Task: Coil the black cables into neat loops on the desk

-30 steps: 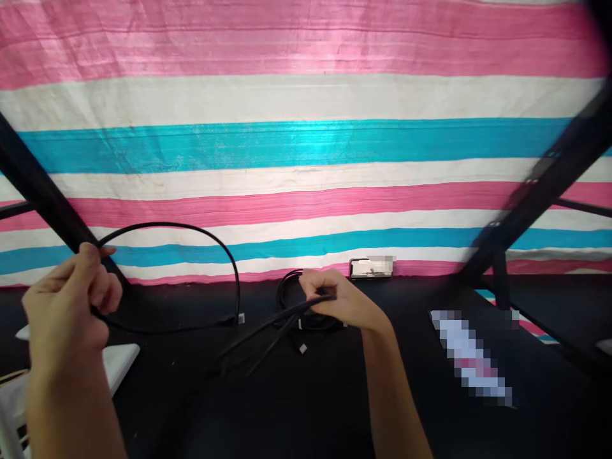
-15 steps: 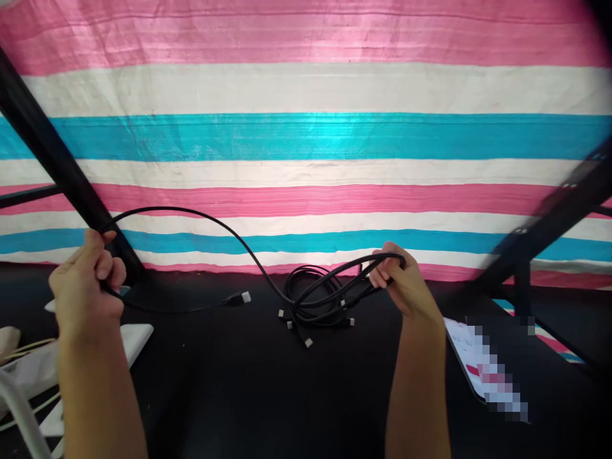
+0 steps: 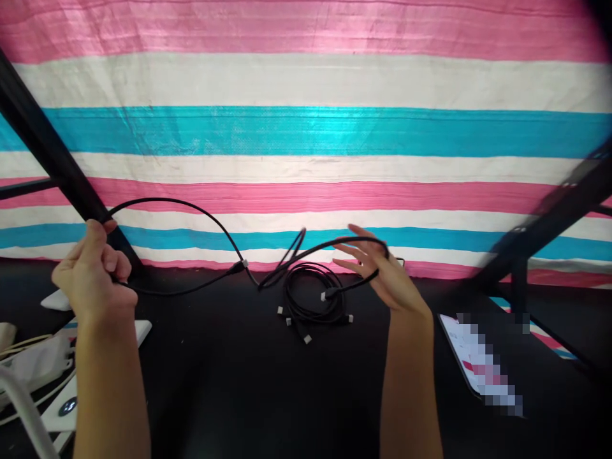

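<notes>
Head view looks down on a black table (image 3: 268, 395) set against a pink, white and turquoise striped sheet (image 3: 306, 127). The left hand (image 3: 93, 274) is raised at the table's left edge, its fingers curled shut around a black cable (image 3: 191, 207), which arches up from the fist and comes down toward the middle; holding it high seems to keep that strand clear of the rest. The right hand (image 3: 382, 271) hovers above the table's far centre with fingers spread apart, and a loop of cable is draped over them rather than pinched (a loose hold that would let the strand slide). Just below and between the hands lies a coil of cables (image 3: 310, 299) on the table, several pale plug ends poking out around it. White devices (image 3: 52, 363) with pale cords sit at the near left corner, a phone (image 3: 478, 357) lies near the right forearm, and black frame bars (image 3: 52, 159) cross both upper corners.
</notes>
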The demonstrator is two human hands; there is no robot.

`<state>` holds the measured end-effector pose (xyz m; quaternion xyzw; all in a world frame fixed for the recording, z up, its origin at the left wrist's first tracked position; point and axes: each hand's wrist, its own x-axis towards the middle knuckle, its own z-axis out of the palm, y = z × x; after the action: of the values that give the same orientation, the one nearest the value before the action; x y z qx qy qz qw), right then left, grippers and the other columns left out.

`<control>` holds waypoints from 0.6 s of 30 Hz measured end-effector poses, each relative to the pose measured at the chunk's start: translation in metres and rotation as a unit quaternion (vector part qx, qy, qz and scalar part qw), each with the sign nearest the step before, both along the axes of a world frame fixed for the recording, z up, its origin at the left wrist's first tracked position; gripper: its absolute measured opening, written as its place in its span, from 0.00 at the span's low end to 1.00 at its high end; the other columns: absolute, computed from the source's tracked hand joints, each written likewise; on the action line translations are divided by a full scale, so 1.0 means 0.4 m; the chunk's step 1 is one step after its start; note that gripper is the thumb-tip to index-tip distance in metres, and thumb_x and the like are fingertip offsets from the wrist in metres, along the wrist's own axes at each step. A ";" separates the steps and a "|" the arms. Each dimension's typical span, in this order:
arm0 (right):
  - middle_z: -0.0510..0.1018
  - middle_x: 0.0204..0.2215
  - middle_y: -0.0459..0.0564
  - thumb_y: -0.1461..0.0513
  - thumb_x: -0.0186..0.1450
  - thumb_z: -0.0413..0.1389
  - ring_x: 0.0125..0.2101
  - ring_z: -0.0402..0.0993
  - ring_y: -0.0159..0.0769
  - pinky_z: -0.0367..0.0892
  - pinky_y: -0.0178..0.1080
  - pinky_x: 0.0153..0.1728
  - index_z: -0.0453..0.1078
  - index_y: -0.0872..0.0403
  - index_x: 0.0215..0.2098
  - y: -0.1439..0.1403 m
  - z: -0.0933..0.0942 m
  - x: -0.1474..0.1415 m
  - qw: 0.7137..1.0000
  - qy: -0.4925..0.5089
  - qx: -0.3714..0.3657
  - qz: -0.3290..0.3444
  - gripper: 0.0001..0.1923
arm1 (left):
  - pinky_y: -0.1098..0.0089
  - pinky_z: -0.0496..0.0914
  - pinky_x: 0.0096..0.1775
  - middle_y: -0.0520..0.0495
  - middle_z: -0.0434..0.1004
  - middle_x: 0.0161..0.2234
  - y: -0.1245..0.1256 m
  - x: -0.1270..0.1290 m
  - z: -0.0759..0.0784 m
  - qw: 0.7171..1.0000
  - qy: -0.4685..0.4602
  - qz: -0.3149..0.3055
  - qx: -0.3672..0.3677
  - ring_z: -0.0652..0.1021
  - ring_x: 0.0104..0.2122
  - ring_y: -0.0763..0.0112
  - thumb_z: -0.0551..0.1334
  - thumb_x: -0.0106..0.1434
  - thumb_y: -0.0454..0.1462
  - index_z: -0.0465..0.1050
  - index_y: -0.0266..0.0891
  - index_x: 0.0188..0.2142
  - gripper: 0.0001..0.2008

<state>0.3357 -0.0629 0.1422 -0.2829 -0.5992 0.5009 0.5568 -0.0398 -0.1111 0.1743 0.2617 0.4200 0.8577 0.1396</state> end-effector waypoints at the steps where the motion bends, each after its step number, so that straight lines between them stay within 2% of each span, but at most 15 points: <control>1: 0.75 0.45 0.50 0.51 0.64 0.55 0.45 0.74 0.39 0.75 0.40 0.34 0.67 0.44 0.52 0.000 0.003 0.011 0.999 0.041 -0.010 -0.022 0.19 | 0.76 0.46 0.14 0.60 0.53 0.11 -0.003 -0.008 0.002 1.000 -0.019 0.000 -0.009 0.53 0.12 0.83 0.67 0.54 0.37 0.74 0.31 0.30 0.09; 2: 0.76 0.42 0.49 0.52 0.62 0.56 0.38 0.76 0.36 0.72 0.33 0.23 0.67 0.45 0.50 -0.001 0.006 0.024 0.996 0.068 -0.021 -0.048 0.19 | 0.76 0.47 0.14 0.60 0.52 0.10 -0.007 -0.016 0.004 0.999 -0.038 -0.002 -0.017 0.52 0.12 0.83 0.67 0.55 0.37 0.74 0.31 0.31 0.08; 3: 0.76 0.38 0.47 0.53 0.61 0.57 0.28 0.74 0.31 0.64 0.27 0.14 0.68 0.45 0.48 -0.005 0.010 0.037 0.994 0.079 -0.031 -0.071 0.17 | 0.77 0.47 0.13 0.60 0.51 0.10 -0.012 -0.024 0.007 0.998 -0.055 -0.005 -0.022 0.51 0.12 0.83 0.66 0.55 0.36 0.74 0.32 0.31 0.08; 5: 0.73 0.31 0.43 0.58 0.60 0.56 0.13 0.55 0.20 0.43 0.24 0.05 0.70 0.47 0.45 -0.019 0.017 0.065 0.992 0.074 -0.042 -0.097 0.14 | 0.79 0.47 0.12 0.60 0.49 0.10 -0.024 -0.035 0.013 0.997 -0.068 -0.039 -0.027 0.50 0.12 0.83 0.65 0.57 0.35 0.74 0.32 0.31 0.06; 6: 0.71 0.28 0.41 0.60 0.61 0.54 0.11 0.45 0.18 0.37 0.24 0.05 0.70 0.47 0.44 -0.027 0.019 0.078 0.992 0.074 -0.045 -0.093 0.12 | 0.80 0.48 0.12 0.60 0.49 0.09 -0.032 -0.038 0.016 0.995 -0.068 -0.075 -0.023 0.49 0.11 0.83 0.64 0.58 0.34 0.73 0.31 0.32 0.06; 7: 0.70 0.27 0.39 0.62 0.63 0.51 0.11 0.37 0.17 0.33 0.23 0.04 0.71 0.48 0.43 -0.036 0.021 0.091 0.992 0.093 -0.047 -0.073 0.12 | 0.81 0.49 0.12 0.61 0.48 0.09 -0.040 -0.040 0.019 0.990 -0.067 -0.122 -0.014 0.49 0.11 0.83 0.62 0.59 0.34 0.73 0.30 0.34 0.06; 8: 0.69 0.27 0.38 0.64 0.64 0.48 0.10 0.35 0.16 0.32 0.22 0.05 0.70 0.49 0.43 -0.043 0.022 0.102 0.988 0.141 -0.050 -0.036 0.12 | 0.82 0.52 0.12 0.61 0.49 0.09 -0.047 -0.042 0.021 0.981 -0.069 -0.181 0.000 0.49 0.11 0.83 0.60 0.61 0.33 0.73 0.28 0.37 0.08; 9: 0.69 0.28 0.38 0.66 0.66 0.45 0.10 0.36 0.14 0.33 0.20 0.05 0.70 0.50 0.43 -0.049 0.023 0.113 0.975 0.216 -0.055 0.021 0.14 | 0.82 0.55 0.13 0.61 0.51 0.09 -0.052 -0.042 0.022 0.967 -0.073 -0.244 0.022 0.50 0.11 0.84 0.58 0.62 0.32 0.72 0.26 0.41 0.10; 10: 0.70 0.30 0.39 0.68 0.67 0.43 0.10 0.40 0.13 0.36 0.18 0.06 0.69 0.52 0.44 -0.052 0.024 0.122 0.946 0.302 -0.068 0.098 0.15 | 0.82 0.57 0.13 0.61 0.53 0.10 -0.056 -0.042 0.021 0.946 -0.083 -0.309 0.046 0.52 0.10 0.84 0.56 0.64 0.30 0.69 0.24 0.46 0.13; 12: 0.72 0.34 0.43 0.72 0.67 0.41 0.12 0.50 0.12 0.45 0.16 0.08 0.67 0.54 0.47 -0.049 0.024 0.140 0.843 0.459 -0.107 0.261 0.18 | 0.83 0.58 0.13 0.62 0.58 0.11 -0.055 -0.042 0.014 0.895 -0.110 -0.420 0.101 0.55 0.09 0.84 0.53 0.65 0.28 0.59 0.19 0.56 0.21; 14: 0.72 0.36 0.46 0.74 0.66 0.41 0.15 0.54 0.15 0.49 0.18 0.08 0.70 0.54 0.45 -0.039 0.024 0.157 0.718 0.562 -0.172 0.372 0.20 | 0.84 0.55 0.11 0.62 0.59 0.12 -0.047 -0.048 0.001 0.840 -0.141 -0.503 0.146 0.56 0.07 0.85 0.51 0.66 0.28 0.48 0.16 0.62 0.26; 15: 0.72 0.36 0.46 0.75 0.66 0.41 0.16 0.54 0.16 0.49 0.19 0.08 0.73 0.53 0.41 -0.033 0.024 0.164 0.633 0.614 -0.221 0.417 0.21 | 0.84 0.53 0.10 0.63 0.58 0.11 -0.042 -0.054 -0.007 0.814 -0.154 -0.536 0.163 0.57 0.06 0.85 0.50 0.67 0.29 0.43 0.15 0.63 0.28; 17: 0.71 0.34 0.47 0.75 0.66 0.41 0.16 0.51 0.19 0.46 0.20 0.07 0.75 0.53 0.28 -0.026 0.024 0.177 0.420 0.696 -0.315 0.489 0.24 | 0.85 0.52 0.08 0.65 0.51 0.09 -0.034 -0.070 -0.022 0.781 -0.156 -0.577 0.179 0.55 0.04 0.84 0.48 0.69 0.32 0.36 0.16 0.64 0.31; 18: 0.70 0.33 0.48 0.75 0.65 0.40 0.16 0.49 0.20 0.46 0.21 0.07 0.74 0.54 0.22 -0.027 0.024 0.181 0.308 0.718 -0.349 0.517 0.26 | 0.84 0.51 0.08 0.67 0.48 0.08 -0.033 -0.078 -0.028 0.779 -0.140 -0.588 0.171 0.53 0.03 0.84 0.47 0.69 0.34 0.36 0.17 0.65 0.30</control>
<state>0.4080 -0.0737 0.1518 0.3878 0.2442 0.8546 0.2442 -0.0711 -0.1243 0.1631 0.3545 0.0075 0.6940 0.6267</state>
